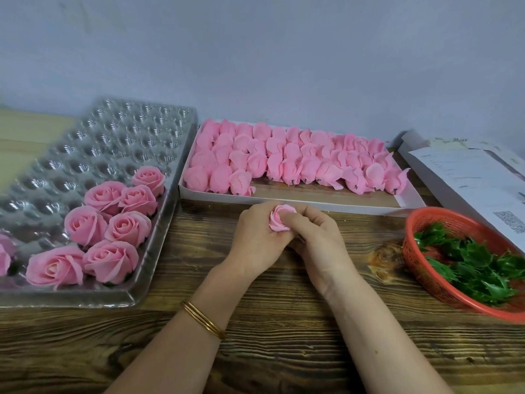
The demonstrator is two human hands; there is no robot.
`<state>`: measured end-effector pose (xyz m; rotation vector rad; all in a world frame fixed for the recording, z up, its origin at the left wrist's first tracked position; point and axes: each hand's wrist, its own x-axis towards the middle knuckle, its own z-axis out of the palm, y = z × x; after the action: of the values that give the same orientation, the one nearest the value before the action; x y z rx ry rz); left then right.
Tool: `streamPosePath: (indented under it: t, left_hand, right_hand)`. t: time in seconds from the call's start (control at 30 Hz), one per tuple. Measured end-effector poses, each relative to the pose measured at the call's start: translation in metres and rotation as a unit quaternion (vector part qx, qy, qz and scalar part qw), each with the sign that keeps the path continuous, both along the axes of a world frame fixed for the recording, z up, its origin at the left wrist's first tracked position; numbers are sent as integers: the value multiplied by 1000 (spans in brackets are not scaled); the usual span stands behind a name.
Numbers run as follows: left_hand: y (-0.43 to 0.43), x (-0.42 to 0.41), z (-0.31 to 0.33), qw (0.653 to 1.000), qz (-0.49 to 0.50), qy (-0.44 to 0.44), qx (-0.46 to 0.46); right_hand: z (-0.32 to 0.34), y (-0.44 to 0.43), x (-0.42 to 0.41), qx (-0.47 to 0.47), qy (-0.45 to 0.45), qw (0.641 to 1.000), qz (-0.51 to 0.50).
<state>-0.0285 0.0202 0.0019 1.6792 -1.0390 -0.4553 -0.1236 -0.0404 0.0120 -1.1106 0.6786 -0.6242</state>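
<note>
Right now your wooden worktop (284,351) carries a clear plastic tray (99,143) with finished roses (113,260) at your left, a white box (284,201) of loose pink blooms (284,160) at the back and a red basket (409,251) of green leaves (477,263) at your right. Your hands meet just in front of the box, the left hand (255,240) cupping and the right hand (318,237) pinching one small pink rose (279,218) between curled fingers. Its open face points up towards you, its base-to-bloom axis near upright, and its base is hidden among your fingers.
</note>
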Motion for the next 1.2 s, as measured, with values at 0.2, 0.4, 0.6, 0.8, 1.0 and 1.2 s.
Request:
streamPosePath:
  t: [0.2, 0.4, 0.6, 0.8, 1.0, 1.2]
  left_hand:
    - [-1, -1, 1, 1000, 11, 19, -12]
    - [-3, 1, 6, 991, 42, 103, -77]
    - [-5, -2, 9, 960, 32, 253, -116]
    - [-4, -6, 13, 927, 7, 355, -123]
    - [-3, 1, 14, 922, -42, 369, -108]
    - [3, 11, 14, 917, -89, 383, -62]
  right_hand:
    - [1, 1, 1, 12, -19, 1000, 7]
    - [-1, -6, -2, 28, -57, 998, -29]
    - [-7, 0, 0, -73, -62, 995, 25]
    - [-9, 7, 8, -204, -19, 978, -29]
    - [-11, 5, 6, -202, -25, 979, -20]
    - [-9, 0, 5, -27, -77, 996, 49]
